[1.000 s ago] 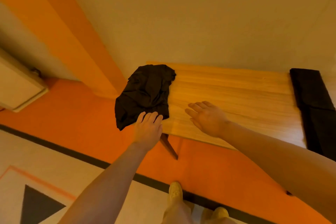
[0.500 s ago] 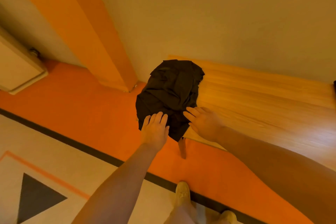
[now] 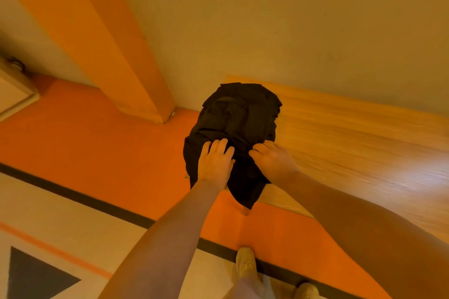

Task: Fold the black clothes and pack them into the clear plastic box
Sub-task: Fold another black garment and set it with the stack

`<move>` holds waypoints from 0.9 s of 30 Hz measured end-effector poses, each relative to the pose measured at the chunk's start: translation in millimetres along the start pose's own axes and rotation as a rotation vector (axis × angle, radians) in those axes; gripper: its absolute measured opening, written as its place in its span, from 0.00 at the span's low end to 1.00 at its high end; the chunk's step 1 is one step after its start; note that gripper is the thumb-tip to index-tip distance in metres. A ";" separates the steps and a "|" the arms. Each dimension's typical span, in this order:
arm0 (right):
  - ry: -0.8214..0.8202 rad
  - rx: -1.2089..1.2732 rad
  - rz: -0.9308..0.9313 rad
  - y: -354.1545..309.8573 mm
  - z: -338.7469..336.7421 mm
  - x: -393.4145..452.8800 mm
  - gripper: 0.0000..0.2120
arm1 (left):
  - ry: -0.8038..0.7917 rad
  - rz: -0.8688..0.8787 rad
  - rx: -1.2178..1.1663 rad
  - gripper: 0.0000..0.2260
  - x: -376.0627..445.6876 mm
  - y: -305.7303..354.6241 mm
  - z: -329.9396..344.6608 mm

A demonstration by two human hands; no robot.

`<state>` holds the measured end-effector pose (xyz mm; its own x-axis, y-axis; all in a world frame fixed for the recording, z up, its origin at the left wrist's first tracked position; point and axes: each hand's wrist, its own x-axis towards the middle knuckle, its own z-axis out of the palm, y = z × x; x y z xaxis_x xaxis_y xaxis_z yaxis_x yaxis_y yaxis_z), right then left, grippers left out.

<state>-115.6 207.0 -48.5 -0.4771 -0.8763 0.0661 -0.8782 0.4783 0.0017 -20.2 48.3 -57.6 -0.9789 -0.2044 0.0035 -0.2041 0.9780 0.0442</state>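
Black fabric — a crumpled black garment [image 3: 233,133] — lies bunched at the left end of the wooden bench [image 3: 352,148], with its lower part spilling over the near-left corner and hanging toward the orange floor. A second ago both hands were short of it, the right one hovering over bare wood; since then they have been brought onto the cloth, so contact has only just been made and the folding itself can be judged not yet begun. The left hand [image 3: 215,162] is laid palm-down on the near-left part of the heap, fingers fairly straight and pressed against the fabric rather than curled round it. The right hand [image 3: 273,161] is set just beside it on the near-right part, its fingertips bent into the cloth as if a fold were being pinched — though how much is actually gripped cannot be told for certain. Both forearms are stretched forward and slightly inward from the lower edge of the view. No clear plastic box is seen here, so packing is judged to be some way off; the garment would first have to be spread flat on the bench.
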 end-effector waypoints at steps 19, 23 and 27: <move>0.158 0.542 0.552 45.9 -38.4 0.0 0.13 | 0.024 -0.216 -0.165 0.26 -26.2 -13.8 -12.7; 0.032 0.434 0.515 41.7 -27.7 -17.9 0.14 | 0.252 -0.173 -0.203 0.14 -34.1 -24.0 -13.2; 0.132 0.360 0.300 23.3 -25.4 -23.3 0.14 | 0.338 -0.161 -0.337 0.08 -37.4 -18.0 -31.5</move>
<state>-124.2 240.0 -24.7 -0.7230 -0.6772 0.1367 -0.6694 0.6378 -0.3810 20.4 37.0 -27.0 -0.8649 -0.4087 0.2913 -0.2825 0.8762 0.3905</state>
